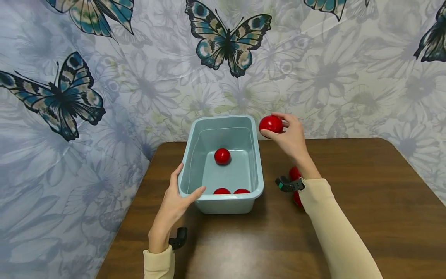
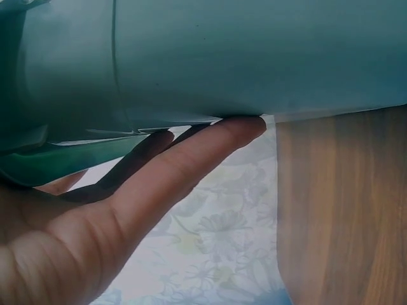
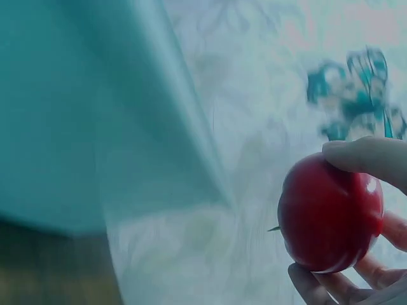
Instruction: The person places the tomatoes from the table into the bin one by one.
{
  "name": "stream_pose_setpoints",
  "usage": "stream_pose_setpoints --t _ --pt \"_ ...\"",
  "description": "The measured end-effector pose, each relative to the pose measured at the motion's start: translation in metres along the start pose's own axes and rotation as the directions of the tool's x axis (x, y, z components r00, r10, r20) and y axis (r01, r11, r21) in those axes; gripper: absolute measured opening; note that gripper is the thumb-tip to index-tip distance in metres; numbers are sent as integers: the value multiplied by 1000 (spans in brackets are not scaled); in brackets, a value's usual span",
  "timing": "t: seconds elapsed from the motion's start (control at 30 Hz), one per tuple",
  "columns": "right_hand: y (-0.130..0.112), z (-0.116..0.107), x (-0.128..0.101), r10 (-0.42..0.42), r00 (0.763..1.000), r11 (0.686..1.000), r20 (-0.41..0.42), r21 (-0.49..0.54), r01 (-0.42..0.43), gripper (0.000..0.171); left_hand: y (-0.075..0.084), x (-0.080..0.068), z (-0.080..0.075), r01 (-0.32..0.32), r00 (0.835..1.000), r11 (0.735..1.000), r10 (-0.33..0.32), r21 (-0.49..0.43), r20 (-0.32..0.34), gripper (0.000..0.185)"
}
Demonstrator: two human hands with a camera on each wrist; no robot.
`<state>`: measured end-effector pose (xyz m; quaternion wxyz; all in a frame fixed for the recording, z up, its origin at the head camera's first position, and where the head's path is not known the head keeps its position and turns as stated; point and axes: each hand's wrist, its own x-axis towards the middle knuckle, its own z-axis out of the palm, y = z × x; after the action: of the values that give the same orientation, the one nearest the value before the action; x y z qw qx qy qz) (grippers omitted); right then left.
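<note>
A light blue plastic tub [image 1: 225, 209] stands on the table. One tomato [image 1: 222, 156] lies in its middle, and the tops of two more [image 1: 221, 191] show behind the near wall. At the tub's near left corner my left hand [image 1: 175, 203] holds it, thumb over the rim and fingers [image 2: 191, 162] against the outer wall. My right hand [image 1: 290, 133] grips a red tomato [image 1: 270, 124] between thumb and fingers, raised just outside the far right corner. A thin stem tip shows on that tomato [image 3: 331, 216] in the right wrist view.
More tomatoes [image 1: 294, 173] lie on the brown wooden table [image 1: 366, 201], partly hidden by the right wrist and its black strap [image 1: 290, 184]. Behind the table's far edge hangs a butterfly-patterned cloth [image 1: 341, 77].
</note>
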<state>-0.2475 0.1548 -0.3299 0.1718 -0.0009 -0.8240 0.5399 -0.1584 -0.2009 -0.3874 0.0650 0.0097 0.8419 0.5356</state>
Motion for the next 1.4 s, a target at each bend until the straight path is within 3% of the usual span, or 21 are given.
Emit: stream_pose_setpoints --t 0.23,0.47,0.87,1.4 --pt "-32 35 6 -46 996 993 72 111 38 56 1 2 4 0 1000 1000 0 -2 3 106" --pt "-48 56 4 -121 982 980 145 174 95 56 0 2 0 0 1000 1000 0 7 -7 106" --pt "-49 64 0 -177 972 977 155 148 155 57 -2 1 -2 -16 1000 1000 16 -13 9 104" --pt "-39 70 -6 -181 966 981 186 108 163 61 -8 4 -6 -31 999 1000 31 -2 25 104"
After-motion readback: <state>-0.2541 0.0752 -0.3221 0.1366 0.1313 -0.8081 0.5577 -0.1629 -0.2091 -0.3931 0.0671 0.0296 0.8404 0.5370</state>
